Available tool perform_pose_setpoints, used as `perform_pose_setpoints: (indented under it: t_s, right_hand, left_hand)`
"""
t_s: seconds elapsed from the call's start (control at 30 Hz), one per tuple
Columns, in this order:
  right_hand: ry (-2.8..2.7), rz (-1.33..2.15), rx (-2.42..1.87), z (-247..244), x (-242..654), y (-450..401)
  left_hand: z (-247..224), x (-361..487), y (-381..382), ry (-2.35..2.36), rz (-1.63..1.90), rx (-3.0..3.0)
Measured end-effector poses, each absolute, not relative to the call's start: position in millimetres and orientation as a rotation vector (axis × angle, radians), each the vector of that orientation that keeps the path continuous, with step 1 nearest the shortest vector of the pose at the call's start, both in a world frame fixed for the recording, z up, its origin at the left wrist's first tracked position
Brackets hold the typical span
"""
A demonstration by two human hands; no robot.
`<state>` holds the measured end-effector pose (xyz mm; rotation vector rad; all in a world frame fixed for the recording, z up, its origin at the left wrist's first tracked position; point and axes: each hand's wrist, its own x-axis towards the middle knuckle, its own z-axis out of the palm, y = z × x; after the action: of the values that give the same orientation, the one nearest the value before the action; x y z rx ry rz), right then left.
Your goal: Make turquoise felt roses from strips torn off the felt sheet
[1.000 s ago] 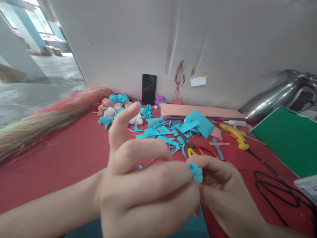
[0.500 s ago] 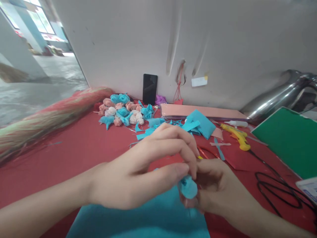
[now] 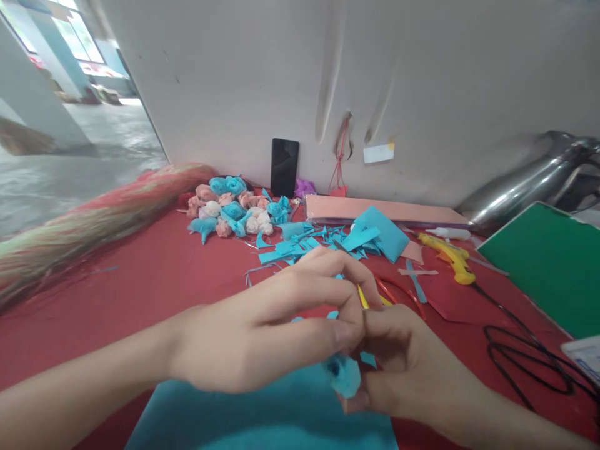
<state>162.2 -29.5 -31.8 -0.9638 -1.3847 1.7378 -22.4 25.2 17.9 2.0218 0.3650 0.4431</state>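
Between my two hands is a small blue crepe-paper flower (image 3: 347,377), its rolled centre facing me. My left hand (image 3: 276,325) reaches over it from the left, thumb and fingers pinched on its upper side. From the right, my right hand (image 3: 403,362) grips its lower part with thumb and fingers. Much of the flower is hidden by the fingers. Under both hands lies a blue paper sheet (image 3: 262,419) on the red tabletop. Just beyond the fingers, scissors with red handles (image 3: 398,290) are partly covered.
Finished paper flowers (image 3: 234,209) are heaped at the back left beside a standing phone (image 3: 284,167). Blue scraps (image 3: 295,250) lie mid-table. Rightward are a yellow glue gun (image 3: 447,256), its black cord (image 3: 515,350) and a green board (image 3: 548,262). A straw bundle (image 3: 107,219) runs along the left.
Both hands have shifted slightly, carrying the flower a little left and down. More blue paper shows between and behind the fingers. The table items look unmoved.
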Motion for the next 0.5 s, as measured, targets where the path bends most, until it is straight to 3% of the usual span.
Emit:
perform_pose_setpoints:
  t_s: [0.5]
  right_hand:
    - [-1.401, 1.814, -1.045, -33.3, 162.8, -31.7]
  left_hand:
    - [15.5, -23.5, 27.7, 0.303, 0.366, 2.095]
